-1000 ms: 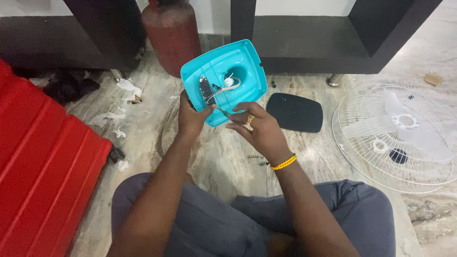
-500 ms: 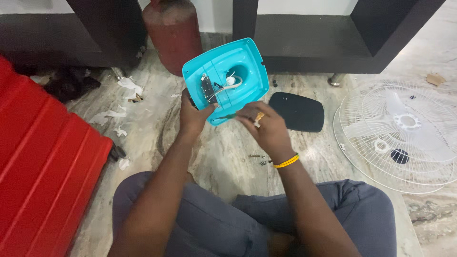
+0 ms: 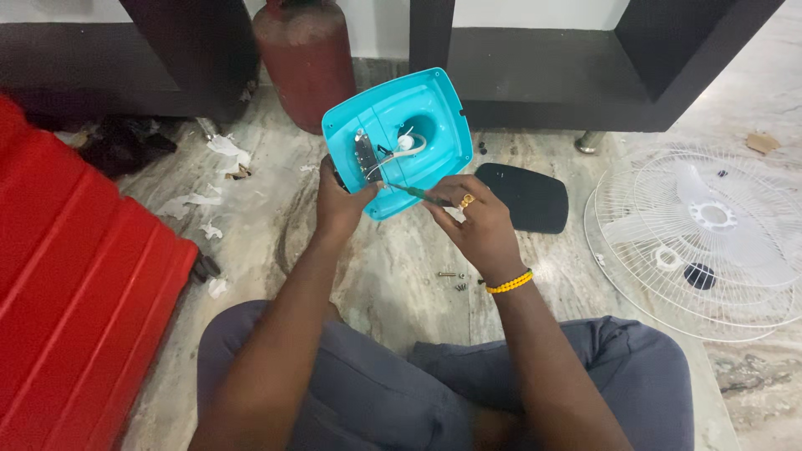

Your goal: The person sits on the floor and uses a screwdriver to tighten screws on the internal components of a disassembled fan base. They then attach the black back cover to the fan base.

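Turquoise housing (image 3: 418,117) held up over the floor, screwdriver (image 3: 409,190) at its lower edge.

L hand (image 3: 341,205) clamped on housing's lower-left corner, approx 7 o'clock of shell. R hand (image 3: 476,221) closed round the driver; shaft runs 4-to-10 o'clock, tip toward the metal bracket (image 3: 364,157) inside. Housing lies at 11 o'clock from R hand; L hand nearer.
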